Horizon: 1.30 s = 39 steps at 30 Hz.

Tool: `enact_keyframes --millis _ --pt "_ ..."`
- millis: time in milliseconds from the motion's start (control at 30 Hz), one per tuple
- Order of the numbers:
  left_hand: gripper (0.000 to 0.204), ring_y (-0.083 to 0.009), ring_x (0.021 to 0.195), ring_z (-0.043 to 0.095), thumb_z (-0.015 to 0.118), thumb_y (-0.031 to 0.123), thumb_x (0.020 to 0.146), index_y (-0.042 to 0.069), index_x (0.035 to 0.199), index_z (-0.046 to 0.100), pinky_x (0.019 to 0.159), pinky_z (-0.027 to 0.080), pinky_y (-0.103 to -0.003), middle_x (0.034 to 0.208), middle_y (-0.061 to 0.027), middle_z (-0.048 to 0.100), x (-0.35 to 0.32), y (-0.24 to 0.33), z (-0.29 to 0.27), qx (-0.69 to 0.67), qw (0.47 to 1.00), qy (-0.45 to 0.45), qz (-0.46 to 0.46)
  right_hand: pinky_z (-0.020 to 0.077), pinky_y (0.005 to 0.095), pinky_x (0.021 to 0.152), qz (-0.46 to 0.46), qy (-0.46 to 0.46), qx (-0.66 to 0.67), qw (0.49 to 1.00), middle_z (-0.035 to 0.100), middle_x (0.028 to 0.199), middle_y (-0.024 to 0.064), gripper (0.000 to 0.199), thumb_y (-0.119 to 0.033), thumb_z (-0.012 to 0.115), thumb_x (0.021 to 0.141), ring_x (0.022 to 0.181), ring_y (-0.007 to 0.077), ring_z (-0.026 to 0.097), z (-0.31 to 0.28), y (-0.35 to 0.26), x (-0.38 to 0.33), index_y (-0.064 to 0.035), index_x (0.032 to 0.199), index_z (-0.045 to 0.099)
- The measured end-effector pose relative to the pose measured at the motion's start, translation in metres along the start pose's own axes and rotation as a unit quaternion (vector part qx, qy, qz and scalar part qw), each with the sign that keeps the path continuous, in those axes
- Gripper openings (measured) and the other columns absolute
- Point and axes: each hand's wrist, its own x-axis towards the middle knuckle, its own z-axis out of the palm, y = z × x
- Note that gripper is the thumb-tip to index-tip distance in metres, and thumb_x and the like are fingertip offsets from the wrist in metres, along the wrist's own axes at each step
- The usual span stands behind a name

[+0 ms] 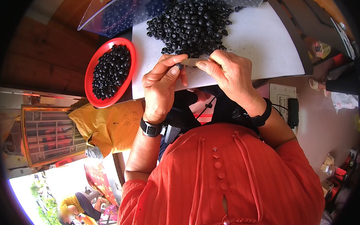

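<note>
Near the surface's [269, 46] front edge, our left hand [159, 79] pinches a small black part [180, 66] between its fingers; our right hand's [235, 75] fingers clamp a thin blade [190, 62] beside it. Black parts [191, 27] heap farther back; a red dish [89, 72] flanks the left edge.

The bench [269, 42] lies open to my right; the pile [191, 27] blocks me straight ahead, the red tray [108, 102] on my left.

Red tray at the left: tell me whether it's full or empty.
Largely full: small black pieces cover most of the red tray, with bare red showing around its edge.
</note>
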Motion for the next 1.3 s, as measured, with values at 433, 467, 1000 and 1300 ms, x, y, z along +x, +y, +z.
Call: enact_keyframes --millis 433,467,1000,1300 --pt "0.027 -0.0167 0.083 0.064 0.057 -0.001 0.105 -0.006 0.128 0.07 0.08 0.053 -0.029 0.108 -0.0069 0.061 -0.001 0.003 0.001 -0.004 1.0 0.002 -0.013 0.0436 0.0409 0.047 -0.007 0.019 0.016 1.0 0.06 0.06 0.0071 0.038 -0.035 0.076 0.095 0.051 0.0268 0.061 0.0 0.0 0.0 -0.0096 0.073 0.06" --pt "0.027 -0.0169 0.083 0.064 0.057 -0.001 0.105 -0.006 0.128 0.07 0.079 0.053 -0.029 0.107 -0.007 0.061 -0.001 0.004 0.002 -0.004 1.0 0.007 -0.015 0.0437 0.0409 0.047 -0.007 0.02 0.017 1.0 0.06 0.06 0.007 0.038 -0.035 0.076 0.095 0.051 0.0269 0.06 0.0 0.001 0.0 -0.0097 0.073 0.06" --pt "0.028 -0.02 0.078 0.067 0.056 0.0 0.106 -0.006 0.13 0.067 0.072 0.059 -0.032 0.101 -0.0094 0.064 -0.006 0.003 0.009 -0.023 0.999 0.032 -0.034 0.0421 0.0404 0.046 -0.001 0.031 0.049 0.998 0.057 0.057 0.0066 0.038 -0.034 0.078 0.094 0.049 0.0262 0.058 0.002 0.0 -0.001 -0.0095 0.071 0.059" --pt "0.026 -0.0202 0.08 0.065 0.052 0.0 0.106 -0.006 0.127 0.067 0.068 0.058 -0.031 0.104 -0.011 0.064 -0.006 -0.001 0.008 -0.006 0.999 0.029 -0.035 0.0419 0.0406 0.046 0.0 0.009 0.047 0.999 0.057 0.058 0.006 0.04 -0.035 0.076 0.095 0.05 0.0261 0.058 0.001 0.001 -0.001 -0.0092 0.071 0.057"
